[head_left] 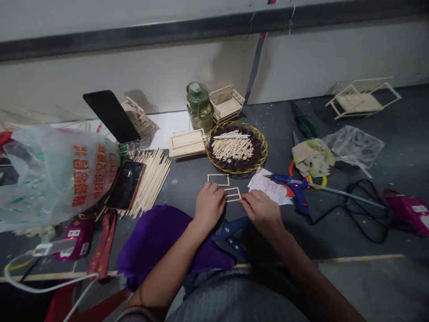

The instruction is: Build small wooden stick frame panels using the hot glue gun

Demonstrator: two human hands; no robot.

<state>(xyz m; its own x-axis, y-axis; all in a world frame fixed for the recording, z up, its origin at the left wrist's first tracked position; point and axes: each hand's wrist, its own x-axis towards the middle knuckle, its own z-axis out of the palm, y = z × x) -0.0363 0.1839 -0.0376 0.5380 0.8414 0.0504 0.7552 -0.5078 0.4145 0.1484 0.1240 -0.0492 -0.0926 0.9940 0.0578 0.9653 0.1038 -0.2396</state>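
Observation:
A small rectangular wooden stick frame [233,195] with a crossbar lies between my hands at the middle of the table. My left hand [210,202] is closed on its left end, which the fingers partly hide. At the right-hand corner, my right hand [262,209] pinches the same frame between thumb and fingers. Just beyond my left hand rests a second stick frame [218,175], touched by neither hand. A blue-handled tool [231,229] lies under my wrists, partly covered. Right of my right hand is a blue glue gun [298,185] with a long glue stick in its back.
Behind sit a basket [264,154] of short sticks, stacked frames [187,142], a green bottle [198,109] and a stick-built chair [231,105]. Long sticks [154,179], a phone [125,185], a plastic bag [60,170] and purple cloth [150,246] lie left. A black cable [351,214] coils right.

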